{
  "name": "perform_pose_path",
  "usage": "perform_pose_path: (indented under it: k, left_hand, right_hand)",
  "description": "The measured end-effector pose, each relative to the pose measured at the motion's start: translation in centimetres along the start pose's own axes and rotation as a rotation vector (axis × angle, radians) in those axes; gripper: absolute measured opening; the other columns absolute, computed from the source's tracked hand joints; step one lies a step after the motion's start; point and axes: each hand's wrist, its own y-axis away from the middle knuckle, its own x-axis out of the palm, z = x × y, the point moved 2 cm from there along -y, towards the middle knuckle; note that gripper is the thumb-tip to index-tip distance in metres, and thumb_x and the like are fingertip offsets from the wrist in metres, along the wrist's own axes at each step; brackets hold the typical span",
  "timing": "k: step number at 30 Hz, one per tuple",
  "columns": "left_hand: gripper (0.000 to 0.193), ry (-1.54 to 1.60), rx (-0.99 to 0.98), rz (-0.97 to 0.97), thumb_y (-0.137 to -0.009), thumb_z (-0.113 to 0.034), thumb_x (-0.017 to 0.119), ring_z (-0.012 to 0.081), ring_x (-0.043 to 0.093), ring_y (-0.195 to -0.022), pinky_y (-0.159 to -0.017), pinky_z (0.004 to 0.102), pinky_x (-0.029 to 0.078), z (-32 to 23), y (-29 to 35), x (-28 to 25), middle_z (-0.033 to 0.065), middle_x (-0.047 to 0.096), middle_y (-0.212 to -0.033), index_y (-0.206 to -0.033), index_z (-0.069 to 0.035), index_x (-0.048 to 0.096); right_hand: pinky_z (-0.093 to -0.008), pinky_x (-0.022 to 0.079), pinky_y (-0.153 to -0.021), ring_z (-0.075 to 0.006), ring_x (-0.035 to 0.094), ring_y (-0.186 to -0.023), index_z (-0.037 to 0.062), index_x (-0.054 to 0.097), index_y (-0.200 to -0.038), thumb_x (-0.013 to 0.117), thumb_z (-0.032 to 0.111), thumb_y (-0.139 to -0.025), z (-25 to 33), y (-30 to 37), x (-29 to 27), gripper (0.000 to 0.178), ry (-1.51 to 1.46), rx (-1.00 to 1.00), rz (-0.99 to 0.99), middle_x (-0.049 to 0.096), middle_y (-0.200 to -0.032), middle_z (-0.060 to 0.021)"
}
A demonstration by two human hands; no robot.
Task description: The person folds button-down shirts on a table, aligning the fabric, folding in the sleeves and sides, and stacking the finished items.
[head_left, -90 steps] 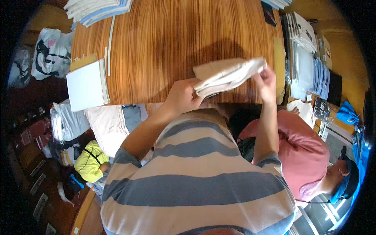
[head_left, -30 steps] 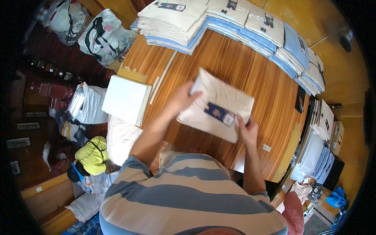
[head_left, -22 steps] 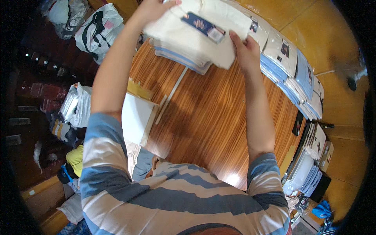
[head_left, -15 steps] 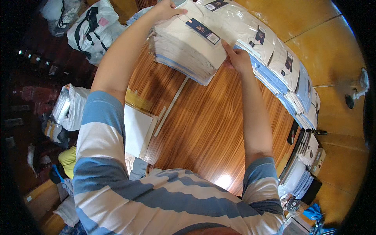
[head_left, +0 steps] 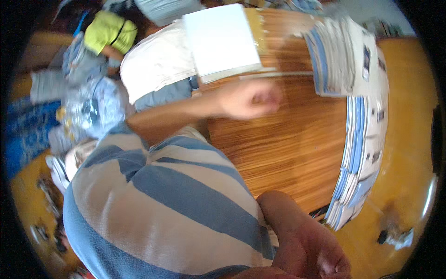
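- Left hand is over the brown wood-grain bench, motion-blurred. Fingers look curled inward; cannot tell if they are pressed together.
- Right hand is low at the right, close to the camera, beside the wearer's cream-and-blue striped shirt. Fingers are bent, tips partly in shadow (cannot tell whether they pinch anything).
- Tall stack of folded cream, grey and light-blue garments sits on the bench at upper right, well apart from both hands. Left hand is the nearer one.
- Dark rectangular tag lies on the top face of that stack.
- Row of folded cream and light-blue garments runs down the bench's right edge from the tall stack. More dark tags show on its cream faces.
- Small black object at the lower end of the row, partly hidden (kind unclear).
- Flat white rectangular stack at the bench's upper left, just beside a yellowish tape strip.
- Thin whitish strip runs between the flat white stack and the tall one.
- White cloth and dark grey cloth lie left of the flat white stack.
- Person in a yellow top, upper left.
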Motion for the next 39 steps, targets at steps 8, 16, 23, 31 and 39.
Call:
perform_pose_path:
  k: [8, 16, 23, 31, 39]
  left_hand:
    - [0.022, -0.011, -0.545, -0.047, -0.098, -0.023, 0.072, 0.0234, 0.073, -0.09, -0.074, 0.0364, 0.059, -1.1, 25.5, -2.1, 0.0106, 0.075, -0.098, -0.113, -0.006, 0.071]
    - [0.023, -0.054, -0.733, -0.48, -0.099, -0.021, 0.071, 0.0226, 0.072, -0.094, -0.081, 0.0334, 0.056, -0.1, 38.6, -9.1, 0.0114, 0.074, -0.102, -0.114, -0.003, 0.071]
    - [0.023, -0.08, -1.125, -0.77, -0.099, -0.015, 0.07, 0.0173, 0.07, -0.09, -0.079, 0.0311, 0.056, -1.0, 54.2, -15.4, 0.0104, 0.074, -0.103, -0.117, 0.0, 0.068]
    - [0.028, 0.046, -1.407, -0.82, -0.103, -0.023, 0.066, 0.0163, 0.067, -0.093, -0.081, 0.0315, 0.054, -0.3, 63.8, -20.3, 0.0077, 0.074, -0.11, -0.121, -0.002, 0.067]
    - [0.029, 0.064, -1.111, -0.68, -0.105, -0.023, 0.064, 0.0168, 0.07, -0.098, -0.084, 0.0312, 0.055, 3.9, 58.4, -25.2, 0.0105, 0.074, -0.112, -0.123, -0.001, 0.066]
  right_hand:
    - [-0.0457, 0.041, -0.119, -0.0279, 0.043, -0.146, 0.0037, 0.053, -0.144, 0.067, 0.03, -0.101, 5.1, 0.7, 6.9, 0.053, -0.654, 0.036, 0.051, 0.049, -0.156, -0.0135]
    - [-0.0365, 0.047, -0.101, -0.0235, 0.055, -0.116, 0.0019, 0.061, -0.126, 0.065, 0.021, -0.101, 6.8, 7.6, 23.6, 0.032, -0.963, 0.408, 0.126, 0.058, -0.126, -0.01]
    - [-0.0283, 0.053, -0.073, -0.0126, 0.067, -0.088, 0.0005, 0.068, -0.11, 0.069, 0.016, -0.1, -6.9, 54.2, 41.8, 0.019, -0.397, 1.755, 0.283, 0.07, -0.093, -0.0038]
    - [-0.0508, 0.053, -0.076, -0.0407, 0.071, -0.082, -0.0008, 0.073, -0.093, 0.066, 0.052, -0.095, -15.4, 59.6, 42.3, 0.053, 0.614, 1.577, 0.899, 0.074, -0.087, -0.0194]
    - [-0.0445, 0.054, -0.078, -0.0314, 0.07, -0.084, -0.0027, 0.07, -0.105, 0.058, 0.042, -0.103, -18.2, 64.3, 37.4, 0.046, 0.285, 1.436, 0.92, 0.074, -0.09, -0.0191]
